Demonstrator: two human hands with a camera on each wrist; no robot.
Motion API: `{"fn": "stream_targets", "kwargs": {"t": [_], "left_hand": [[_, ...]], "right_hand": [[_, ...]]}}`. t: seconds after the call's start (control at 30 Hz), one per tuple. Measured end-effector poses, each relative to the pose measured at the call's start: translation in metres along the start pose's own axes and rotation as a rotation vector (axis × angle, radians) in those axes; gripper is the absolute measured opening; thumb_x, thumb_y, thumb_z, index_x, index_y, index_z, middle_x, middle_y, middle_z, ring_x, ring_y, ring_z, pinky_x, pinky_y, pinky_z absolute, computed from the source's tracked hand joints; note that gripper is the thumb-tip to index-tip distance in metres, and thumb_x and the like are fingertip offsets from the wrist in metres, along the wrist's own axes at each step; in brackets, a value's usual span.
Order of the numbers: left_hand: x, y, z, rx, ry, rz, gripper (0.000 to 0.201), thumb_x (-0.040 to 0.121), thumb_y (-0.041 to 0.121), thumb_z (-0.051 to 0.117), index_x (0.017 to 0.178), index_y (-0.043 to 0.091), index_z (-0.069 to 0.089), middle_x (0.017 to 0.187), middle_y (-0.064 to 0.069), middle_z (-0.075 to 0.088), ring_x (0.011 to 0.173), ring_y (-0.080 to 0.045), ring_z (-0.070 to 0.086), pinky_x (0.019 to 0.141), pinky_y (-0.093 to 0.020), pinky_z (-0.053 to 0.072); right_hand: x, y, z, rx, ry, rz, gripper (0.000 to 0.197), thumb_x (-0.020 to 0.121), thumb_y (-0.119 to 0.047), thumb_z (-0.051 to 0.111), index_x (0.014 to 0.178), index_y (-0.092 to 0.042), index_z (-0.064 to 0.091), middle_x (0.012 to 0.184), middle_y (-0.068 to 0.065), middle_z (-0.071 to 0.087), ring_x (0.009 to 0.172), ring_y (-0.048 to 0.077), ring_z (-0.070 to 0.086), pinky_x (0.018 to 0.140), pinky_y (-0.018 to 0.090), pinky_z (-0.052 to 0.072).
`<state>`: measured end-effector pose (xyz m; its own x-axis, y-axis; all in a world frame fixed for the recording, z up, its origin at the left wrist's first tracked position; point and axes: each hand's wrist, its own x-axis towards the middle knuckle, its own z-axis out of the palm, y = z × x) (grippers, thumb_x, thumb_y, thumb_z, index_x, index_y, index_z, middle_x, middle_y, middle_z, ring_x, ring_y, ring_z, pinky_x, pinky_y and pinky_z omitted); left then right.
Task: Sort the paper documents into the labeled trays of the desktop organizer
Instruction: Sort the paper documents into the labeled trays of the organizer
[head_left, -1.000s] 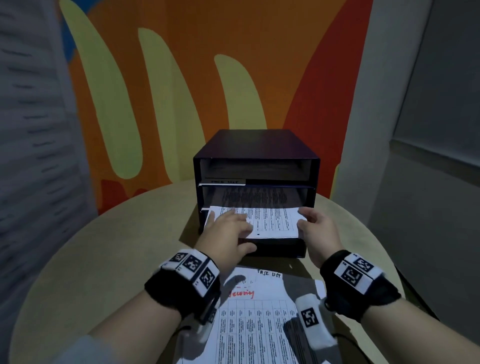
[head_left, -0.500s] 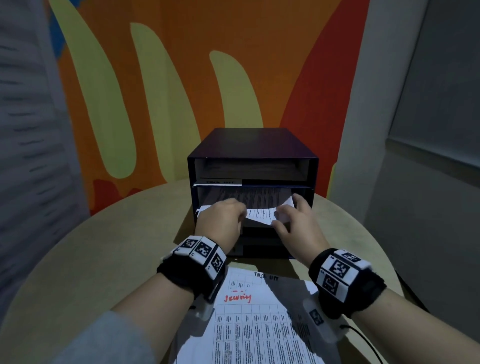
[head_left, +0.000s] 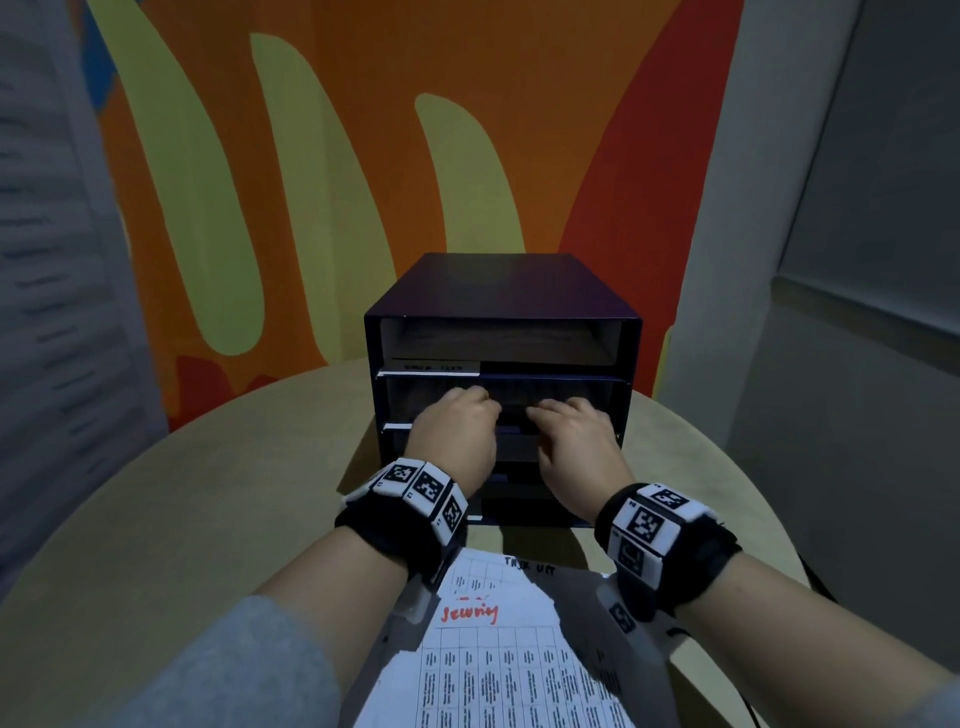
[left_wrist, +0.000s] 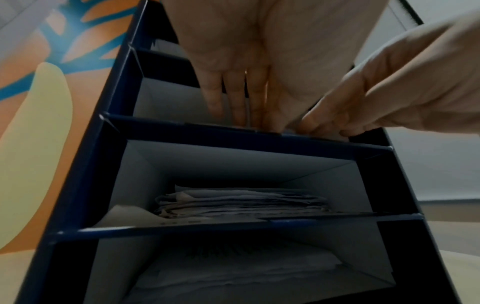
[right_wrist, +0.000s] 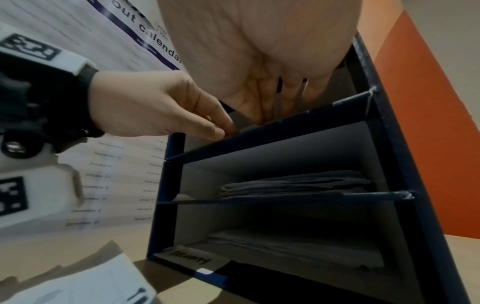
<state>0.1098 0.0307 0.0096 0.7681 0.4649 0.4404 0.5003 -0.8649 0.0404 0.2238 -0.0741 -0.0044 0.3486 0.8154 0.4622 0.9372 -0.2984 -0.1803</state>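
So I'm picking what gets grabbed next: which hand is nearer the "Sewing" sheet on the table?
Left, by a little. The left hand reaches into the organizer right above the sheet; the right hand is in too, off to its right.

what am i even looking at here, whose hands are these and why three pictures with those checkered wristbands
No machine: a person is sorting papers, filmed by three cameras worn on the head and on each wrist. The checkered bands carry the wrist cameras. In the head view, the left hand and right hand reach with straight fingers into the second slot from the top of a dark blue desktop organizer on a round table. The wrist views look up from below, showing paper stacks in the lower trays. One printed sheet, marked in red, waits on the table. Neither hand grips anything visible.
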Motion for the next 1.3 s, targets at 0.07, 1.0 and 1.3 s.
{"fn": "stream_targets", "kwargs": {"t": [0.07, 1.0, 1.3], "left_hand": [[0.005, 0.001, 0.004, 0.0, -0.039, -0.027, 0.027, 0.099, 0.028, 0.044, 0.11, 0.015, 0.064, 0.11, -0.001, 0.058, 0.106, -0.022, 0.053, 0.083, -0.035, 0.045], [0.043, -0.012, 0.035, -0.085, -0.253, -0.175, 0.039, 0.097, 0.04, 0.036, 0.076, 0.011, 0.052, 0.07, -0.005, 0.049, 0.07, -0.025, 0.05, 0.064, -0.03, 0.04], [0.043, -0.014, 0.037, -0.1, -0.263, -0.202, 0.039, 0.096, 0.045, 0.037, 0.077, 0.013, 0.051, 0.075, -0.005, 0.051, 0.073, -0.027, 0.052, 0.066, -0.031, 0.042]], "right_hand": [[0.01, 0.001, 0.001, -0.038, -0.089, 0.053, 0.039, 0.094, -0.016, 0.044, 0.131, -0.016, 0.055, 0.129, 0.003, 0.056, 0.118, 0.027, 0.047, 0.096, 0.037, 0.035], [0.056, -0.003, -0.001, -0.102, -0.387, 0.224, 0.03, 0.101, -0.022, 0.037, 0.11, -0.004, 0.06, 0.106, 0.014, 0.062, 0.099, 0.03, 0.06, 0.077, 0.033, 0.046], [0.063, -0.002, 0.008, -0.142, -0.428, 0.228, 0.032, 0.1, -0.021, 0.036, 0.111, -0.006, 0.062, 0.098, 0.01, 0.057, 0.085, 0.025, 0.051, 0.078, 0.034, 0.046]]}}
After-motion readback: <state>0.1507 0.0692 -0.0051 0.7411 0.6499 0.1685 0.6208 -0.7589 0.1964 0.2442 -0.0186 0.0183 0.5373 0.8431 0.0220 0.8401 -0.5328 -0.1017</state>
